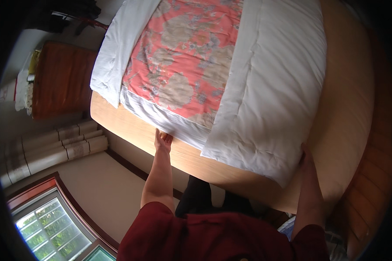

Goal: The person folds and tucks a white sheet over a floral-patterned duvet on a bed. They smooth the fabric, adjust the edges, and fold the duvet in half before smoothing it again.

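A quilt with a pink floral centre panel (179, 71) and wide white borders (277, 81) lies spread over a bed covered in plain tan fabric (343, 107). One white border is folded over along each long side of the panel. My left hand (163, 143) is at the quilt's near edge, palm turned up, with fingertips partly hidden by the white hem. At the right side of the quilt, my right hand (307, 156) touches the lower part of the white border. Its fingers are mostly in shadow, so the grip is unclear.
A reddish wooden cabinet (63, 80) with items on it stands beyond the bed at left. Gathered curtains (68, 140) hang near a barred window (52, 228). Wooden flooring (369, 182) runs along the right. A blue-and-white object (285, 226) is partly hidden near my right arm.
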Demonstrator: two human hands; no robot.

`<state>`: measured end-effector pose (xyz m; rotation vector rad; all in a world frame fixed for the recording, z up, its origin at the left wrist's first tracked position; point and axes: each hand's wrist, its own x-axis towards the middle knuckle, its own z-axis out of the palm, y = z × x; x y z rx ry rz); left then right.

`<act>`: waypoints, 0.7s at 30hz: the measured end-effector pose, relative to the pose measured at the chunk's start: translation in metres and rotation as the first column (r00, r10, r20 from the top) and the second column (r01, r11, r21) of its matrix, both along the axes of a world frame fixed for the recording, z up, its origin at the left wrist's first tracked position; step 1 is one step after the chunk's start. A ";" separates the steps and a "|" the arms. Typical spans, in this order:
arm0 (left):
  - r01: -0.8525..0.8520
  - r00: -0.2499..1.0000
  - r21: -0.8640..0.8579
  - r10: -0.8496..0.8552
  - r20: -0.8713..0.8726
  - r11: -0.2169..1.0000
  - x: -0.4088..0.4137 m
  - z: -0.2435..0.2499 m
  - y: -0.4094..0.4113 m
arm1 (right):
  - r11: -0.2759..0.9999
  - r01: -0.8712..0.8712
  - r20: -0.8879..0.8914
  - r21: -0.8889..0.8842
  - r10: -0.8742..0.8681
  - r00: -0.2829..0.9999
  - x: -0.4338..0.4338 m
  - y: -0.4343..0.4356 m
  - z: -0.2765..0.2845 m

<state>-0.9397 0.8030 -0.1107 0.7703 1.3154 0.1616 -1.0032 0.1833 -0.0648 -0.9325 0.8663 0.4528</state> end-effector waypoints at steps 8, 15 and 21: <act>0.276 0.940 0.005 -0.271 0.208 0.961 0.073 -0.004 -0.019 | 0.836 -0.185 -0.062 -0.516 0.178 0.982 0.059 0.005 0.013; 0.225 0.888 0.170 -0.274 0.371 0.959 0.082 0.087 -0.036 | 0.752 -0.109 0.032 -0.651 0.171 0.985 0.054 -0.029 0.102; 0.211 0.847 0.238 -0.299 0.438 0.948 0.063 0.112 -0.051 | 0.711 -0.110 0.088 -0.694 0.235 0.968 0.039 -0.045 0.106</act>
